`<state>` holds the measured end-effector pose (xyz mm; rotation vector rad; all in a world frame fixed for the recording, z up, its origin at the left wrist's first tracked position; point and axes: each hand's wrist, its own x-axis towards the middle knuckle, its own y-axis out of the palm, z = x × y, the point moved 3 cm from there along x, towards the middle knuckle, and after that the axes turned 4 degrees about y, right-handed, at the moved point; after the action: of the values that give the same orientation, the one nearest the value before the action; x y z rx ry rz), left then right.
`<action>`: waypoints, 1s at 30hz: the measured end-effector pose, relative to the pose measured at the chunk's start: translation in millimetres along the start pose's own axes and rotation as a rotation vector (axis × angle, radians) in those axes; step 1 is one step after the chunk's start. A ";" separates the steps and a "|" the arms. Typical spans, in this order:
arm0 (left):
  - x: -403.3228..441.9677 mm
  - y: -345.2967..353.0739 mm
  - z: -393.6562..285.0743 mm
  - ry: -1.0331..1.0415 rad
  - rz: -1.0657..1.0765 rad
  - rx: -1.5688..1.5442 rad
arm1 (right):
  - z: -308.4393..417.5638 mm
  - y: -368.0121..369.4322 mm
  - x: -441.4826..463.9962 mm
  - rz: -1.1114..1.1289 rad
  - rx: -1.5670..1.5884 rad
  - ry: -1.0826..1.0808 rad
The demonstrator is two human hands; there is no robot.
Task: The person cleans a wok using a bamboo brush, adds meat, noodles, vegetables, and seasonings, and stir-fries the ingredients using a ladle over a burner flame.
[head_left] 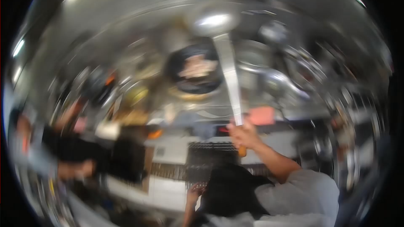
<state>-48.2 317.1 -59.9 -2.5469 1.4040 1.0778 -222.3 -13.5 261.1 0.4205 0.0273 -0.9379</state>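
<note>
My right hand [244, 136] is closed round the lower handle of a large metal ladle [227, 71], which reaches up and away over the cooking area. The round bowl of the ladle is at the top. Left of the handle, a dark wok [174, 69] holds pale and pinkish food [198, 66]. My left hand [195, 190] hangs low beside my dark apron, smeared by motion, so its fingers are unclear. A red-pink cloth or block [261, 115] lies just right of my right hand.
A co-worker's hand [87, 168] and dark apron [75, 147] show at the left. Metal pans [252, 54] stand behind and right of the ladle handle. A white counter front [168, 149] with dark grilles runs below the cooking area. Much of the picture is blurred.
</note>
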 end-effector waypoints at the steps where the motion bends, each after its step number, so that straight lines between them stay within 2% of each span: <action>1: 31.4 -6.9 -0.6 0.013 0.038 -0.048 | 8.9 -30.9 -1.4 0.008 0.035 0.041; 2: 56.6 3.9 -14.5 0.024 0.028 0.146 | 16.2 -65.3 8.1 0.031 0.056 0.089; 3: 75.3 9.3 -31.1 -0.016 0.043 0.052 | 23.5 -96.9 14.3 -0.042 0.087 0.077; 5: 118.9 25.9 -55.0 -0.114 -0.033 0.184 | 37.4 -158.6 45.0 -0.161 0.141 0.123; 6: 135.5 36.9 -63.8 -0.132 -0.015 0.210 | 35.2 -201.4 64.4 -0.251 0.115 0.075; 8: 161.1 63.3 -82.2 -0.001 0.075 0.104 | 68.8 -265.3 102.1 -0.394 0.238 -0.124; 10: 168.6 86.6 -92.1 -0.013 0.055 0.132 | 113.6 -325.3 127.5 -0.805 0.096 -0.062; 12: 181.1 94.2 -101.7 -0.048 0.070 0.145 | 135.1 -392.9 154.9 -1.102 -0.400 -0.023; 13: 185.1 96.1 -112.7 -0.049 0.074 0.167 | 131.8 -442.9 170.4 -1.152 -0.575 -0.042; 14: 188.4 102.2 -123.6 0.036 0.092 0.145 | 132.6 -483.1 178.0 -1.199 -0.762 -0.062; 15: 184.9 112.1 -136.8 0.116 0.107 0.118 | 140.4 -497.1 177.5 -1.209 -0.758 -0.053; 17: 192.1 116.9 -165.4 0.100 0.036 0.206 | 155.1 -505.8 174.3 -1.075 -0.481 0.059; 18: 198.0 116.9 -180.5 0.154 0.024 0.274 | 159.6 -500.7 173.2 -1.072 -0.493 0.152; 19: 204.1 116.1 -201.0 0.212 0.014 0.350 | 160.3 -497.6 174.7 -1.081 -0.480 0.157; 20: 207.5 119.8 -226.5 0.211 0.017 0.368 | 159.9 -495.7 178.6 -1.048 -0.708 0.206; 21: 212.7 126.5 -253.8 0.312 -0.035 0.471 | 163.2 -494.7 180.6 -1.004 -0.939 0.252; 22: 213.1 139.6 -279.5 0.413 -0.088 0.567 | 155.0 -514.8 188.8 -1.012 -0.933 0.255; 24: 202.9 178.2 -333.2 0.573 -0.071 0.549 | 128.7 -561.9 212.8 -0.867 -0.838 0.124; 25: 202.7 193.5 -353.9 0.579 -0.064 0.546 | 137.3 -557.0 204.7 -0.875 -0.839 0.116; 27: 202.2 218.1 -390.9 0.676 -0.033 0.526 | 162.1 -526.2 186.6 -0.497 0.726 -0.069; 28: 203.5 228.4 -405.5 0.688 0.007 0.513 | 181.2 -490.3 172.7 -0.600 0.674 -0.068; 29: 206.8 237.0 -419.0 0.700 0.041 0.497 | 190.2 -469.5 162.8 -0.587 0.664 -0.072; 30: 218.6 242.9 -429.9 0.836 0.068 0.596 | 195.7 -450.3 153.2 -0.624 0.534 -0.074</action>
<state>81.7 -134.9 205.6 -2.5232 1.5983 -0.4668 -515.8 -435.8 257.3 0.9007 -0.1731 -1.5827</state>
